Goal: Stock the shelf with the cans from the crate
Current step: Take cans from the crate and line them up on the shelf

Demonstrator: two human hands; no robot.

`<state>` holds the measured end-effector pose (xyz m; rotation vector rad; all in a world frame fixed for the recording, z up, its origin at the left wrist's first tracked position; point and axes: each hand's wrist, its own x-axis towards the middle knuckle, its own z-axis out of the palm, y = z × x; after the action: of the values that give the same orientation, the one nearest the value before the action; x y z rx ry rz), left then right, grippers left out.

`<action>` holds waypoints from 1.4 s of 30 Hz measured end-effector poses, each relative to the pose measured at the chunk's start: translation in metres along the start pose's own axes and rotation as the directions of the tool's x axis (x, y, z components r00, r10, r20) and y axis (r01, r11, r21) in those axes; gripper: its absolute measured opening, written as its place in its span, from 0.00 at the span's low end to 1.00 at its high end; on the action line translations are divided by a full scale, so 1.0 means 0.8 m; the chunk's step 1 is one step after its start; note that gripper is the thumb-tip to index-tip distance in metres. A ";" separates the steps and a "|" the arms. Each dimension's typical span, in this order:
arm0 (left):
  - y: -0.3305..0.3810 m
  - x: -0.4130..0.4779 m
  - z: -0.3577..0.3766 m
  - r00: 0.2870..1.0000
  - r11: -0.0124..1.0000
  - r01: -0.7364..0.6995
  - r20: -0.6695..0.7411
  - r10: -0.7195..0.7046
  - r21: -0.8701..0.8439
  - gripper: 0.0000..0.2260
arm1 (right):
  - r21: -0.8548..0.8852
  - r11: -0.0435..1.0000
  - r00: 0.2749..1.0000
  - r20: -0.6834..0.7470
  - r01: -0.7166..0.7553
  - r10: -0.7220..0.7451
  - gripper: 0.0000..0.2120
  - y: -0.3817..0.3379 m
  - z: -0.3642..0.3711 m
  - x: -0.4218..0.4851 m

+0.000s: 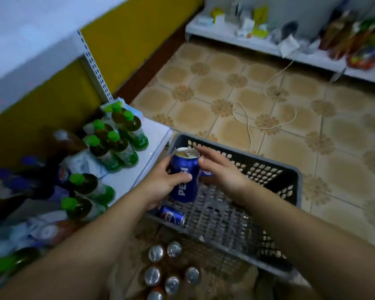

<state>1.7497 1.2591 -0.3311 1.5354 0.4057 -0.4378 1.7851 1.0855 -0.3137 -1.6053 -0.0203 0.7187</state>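
The left hand (160, 185) has its fingers clamped round a glossy blue cylindrical can (185, 176), held upright over the near-left corner of the grey plastic lattice crate (268, 156). The right hand (221, 169) is beside the can's silver rim, fingers (210, 154) straight and apart. A second can (172, 215) lies on its side in the crate, next to the white shelf (134, 169).

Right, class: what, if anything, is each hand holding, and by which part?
The left hand grips the Pepsi can round its middle; the right hand, fingers straight beside the can, holds nothing.
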 end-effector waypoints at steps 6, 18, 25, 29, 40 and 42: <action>0.093 -0.142 -0.028 0.983 0.983 -0.182 -0.018 0.182 0.024 0.23 | -0.184 0.963 0.980 0.055 0.198 -0.191 0.18 -0.135 0.056 -0.078; 0.123 -0.431 -0.182 0.846 0.831 -0.137 -0.373 0.382 0.540 0.43 | -0.456 0.702 0.818 0.112 0.547 -0.564 0.30 -0.298 0.307 -0.240; 0.034 -0.608 -0.295 0.610 0.617 0.431 -0.717 0.339 0.659 0.32 | -0.424 0.639 0.765 0.311 0.642 -0.564 0.26 -0.292 0.476 -0.291; -0.026 -0.684 -0.339 0.524 0.530 0.640 -0.821 0.229 0.556 0.31 | -0.367 0.653 0.748 0.371 0.663 -0.551 0.28 -0.277 0.556 -0.305; -0.076 -0.759 -0.397 0.391 0.519 0.757 -0.912 0.125 0.396 0.33 | -0.285 0.665 0.703 0.484 0.690 -0.521 0.34 -0.255 0.699 -0.308; -0.078 -0.757 -0.398 0.385 0.519 0.760 -0.914 0.129 0.393 0.33 | -0.311 0.656 0.695 0.545 0.687 -0.469 0.35 -0.253 0.715 -0.307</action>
<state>1.2042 1.5891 -0.0741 2.5629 1.6481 -0.0641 1.4079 1.5313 -0.0187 -1.7383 -1.1054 0.5313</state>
